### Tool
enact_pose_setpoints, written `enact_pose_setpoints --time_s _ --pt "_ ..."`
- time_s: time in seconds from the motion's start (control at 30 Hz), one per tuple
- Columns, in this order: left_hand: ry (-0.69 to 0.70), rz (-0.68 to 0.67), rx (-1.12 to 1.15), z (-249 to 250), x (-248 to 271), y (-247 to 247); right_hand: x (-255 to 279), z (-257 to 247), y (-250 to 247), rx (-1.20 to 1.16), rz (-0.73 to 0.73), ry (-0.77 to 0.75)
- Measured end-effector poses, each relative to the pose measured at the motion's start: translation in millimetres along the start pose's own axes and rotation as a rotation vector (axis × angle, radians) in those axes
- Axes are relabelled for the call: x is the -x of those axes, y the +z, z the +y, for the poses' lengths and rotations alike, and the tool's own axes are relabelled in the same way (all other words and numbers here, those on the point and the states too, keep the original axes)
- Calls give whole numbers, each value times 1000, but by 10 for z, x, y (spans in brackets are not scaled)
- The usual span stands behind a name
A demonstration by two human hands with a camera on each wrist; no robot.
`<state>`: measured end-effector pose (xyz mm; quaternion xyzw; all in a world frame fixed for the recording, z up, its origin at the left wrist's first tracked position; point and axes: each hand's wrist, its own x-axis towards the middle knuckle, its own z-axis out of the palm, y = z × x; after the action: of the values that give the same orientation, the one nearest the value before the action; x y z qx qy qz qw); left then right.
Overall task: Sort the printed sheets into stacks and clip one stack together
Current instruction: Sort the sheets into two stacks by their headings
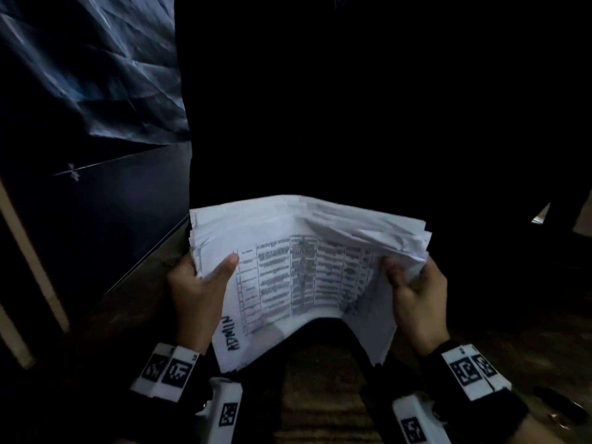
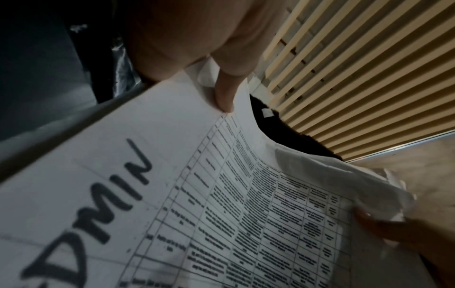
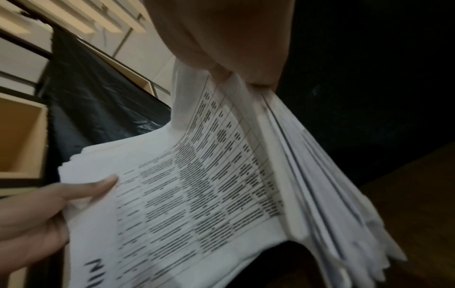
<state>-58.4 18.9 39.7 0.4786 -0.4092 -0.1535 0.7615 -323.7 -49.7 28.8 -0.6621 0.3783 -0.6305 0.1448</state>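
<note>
A thick stack of printed sheets [image 1: 288, 277] is held in the air in front of me, sagging in the middle. Its top sheet carries a printed table and the handwritten word ADMIN [image 2: 103, 204]. My left hand [image 1: 198, 283] grips the stack's left edge, thumb on top of the paper. My right hand [image 1: 413, 283] pinches the right edge, where several sheets [image 3: 320, 194] are bent upward and fanned apart. The stack [image 3: 184, 194] shows close up in both wrist views. No clip is in view.
The room is dark. A dark crinkled plastic sheet [image 1: 89, 68] covers something at the left, above a dark cabinet edge [image 1: 144, 257]. Pale wooden slats [image 2: 357, 68] and open wooden boxes [image 3: 22, 136] show in the wrist views. Patterned carpet [image 1: 320, 395] lies below.
</note>
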Motion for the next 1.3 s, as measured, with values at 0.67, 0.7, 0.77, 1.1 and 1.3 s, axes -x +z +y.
enact_pose_setpoints --time_s 0.67,0.7,0.77,1.1,1.3 --pt "-359 -73 -85 -372 187 -155 124 216 -47 -65 -314 195" --pt "-357 -86 -98 -372 172 -167 115 195 -52 -47 -311 205" --pt "-311 -103 -148 -341 107 -169 60 170 -71 -61 -291 229" --pt "-328 78 -297 -130 -72 -539 -97 -219 -236 -425 -151 513" --pt "-787 -291 359 163 508 -113 98 -264 93 -717 -32 718"
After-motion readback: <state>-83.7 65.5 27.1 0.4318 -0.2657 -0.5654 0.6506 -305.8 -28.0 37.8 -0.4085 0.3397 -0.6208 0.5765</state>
